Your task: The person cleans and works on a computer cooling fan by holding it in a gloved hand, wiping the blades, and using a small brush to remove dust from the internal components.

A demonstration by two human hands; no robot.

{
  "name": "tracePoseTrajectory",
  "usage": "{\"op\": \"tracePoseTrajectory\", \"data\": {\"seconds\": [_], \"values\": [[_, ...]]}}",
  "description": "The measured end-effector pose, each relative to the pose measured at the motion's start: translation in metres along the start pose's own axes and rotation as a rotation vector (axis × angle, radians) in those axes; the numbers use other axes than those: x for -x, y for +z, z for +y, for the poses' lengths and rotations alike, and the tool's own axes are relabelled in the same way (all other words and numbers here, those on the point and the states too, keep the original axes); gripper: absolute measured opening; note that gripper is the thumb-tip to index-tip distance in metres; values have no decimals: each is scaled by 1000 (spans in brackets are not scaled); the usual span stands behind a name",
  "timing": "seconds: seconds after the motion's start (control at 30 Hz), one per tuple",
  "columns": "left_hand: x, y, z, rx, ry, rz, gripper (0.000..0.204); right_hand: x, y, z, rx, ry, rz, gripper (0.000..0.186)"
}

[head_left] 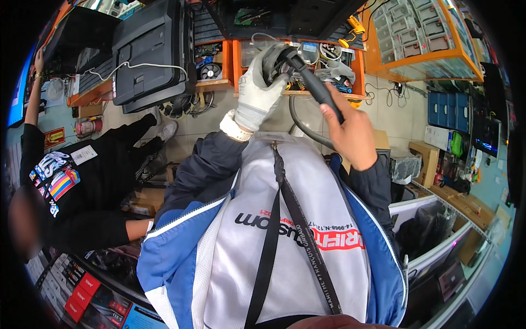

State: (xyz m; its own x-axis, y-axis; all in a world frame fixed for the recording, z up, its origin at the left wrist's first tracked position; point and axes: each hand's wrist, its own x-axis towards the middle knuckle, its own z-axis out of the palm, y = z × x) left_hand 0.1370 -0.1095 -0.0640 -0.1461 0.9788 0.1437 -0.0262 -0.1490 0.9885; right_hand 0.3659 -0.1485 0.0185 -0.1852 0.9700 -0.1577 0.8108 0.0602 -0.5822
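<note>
My left hand [257, 96], in a light grey work glove, is raised over the open drawer with its fingers curled round a dark, rounded part [270, 61]; its exact kind does not show. Bare, my right hand [350, 129] grips the black tube of a vacuum cleaner wand [313, 82]. The wand slants up to the left, and its head meets the dark part at my left fingers. A grey flexible hose [307, 129] curves below the wand and passes behind my right hand.
An orange drawer [359, 77] full of cables and small parts stands open beyond my hands. A yellow-black power tool [352, 32] lies at the bench's right. Left are a black printer [150, 55] and another person [82, 175]; a clear-drawer cabinet [422, 33] stands far right.
</note>
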Motion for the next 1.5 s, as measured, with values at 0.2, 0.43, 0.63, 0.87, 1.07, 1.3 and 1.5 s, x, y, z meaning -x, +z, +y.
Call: {"op": "tracePoseTrajectory", "data": {"seconds": [0.2,0.43,0.63,0.87,1.07,1.3,1.5], "values": [[-1,-12,4,-19,-36,-40,52,-1,-8,-6,-136,-66,-57,49],[-8,-25,1,-8,-117,-62,50,0,-1,7,-97,-137,16,51],[-10,-22,15,-22,-126,-57,49,-2,11,28,-175,-100,54,53],[-16,-19,19,-255,11,-59,50,-1,18,28,-223,-151,98,54],[-16,-15,31,-539,171,-40,47,2,18,12,-21,-127,124,52],[-19,-14,42,-579,214,-19,38,3,22,4,-67,-51,105,54],[-14,-11,45,-492,169,17,39,4,43,8,-16,-79,262,57]]}}
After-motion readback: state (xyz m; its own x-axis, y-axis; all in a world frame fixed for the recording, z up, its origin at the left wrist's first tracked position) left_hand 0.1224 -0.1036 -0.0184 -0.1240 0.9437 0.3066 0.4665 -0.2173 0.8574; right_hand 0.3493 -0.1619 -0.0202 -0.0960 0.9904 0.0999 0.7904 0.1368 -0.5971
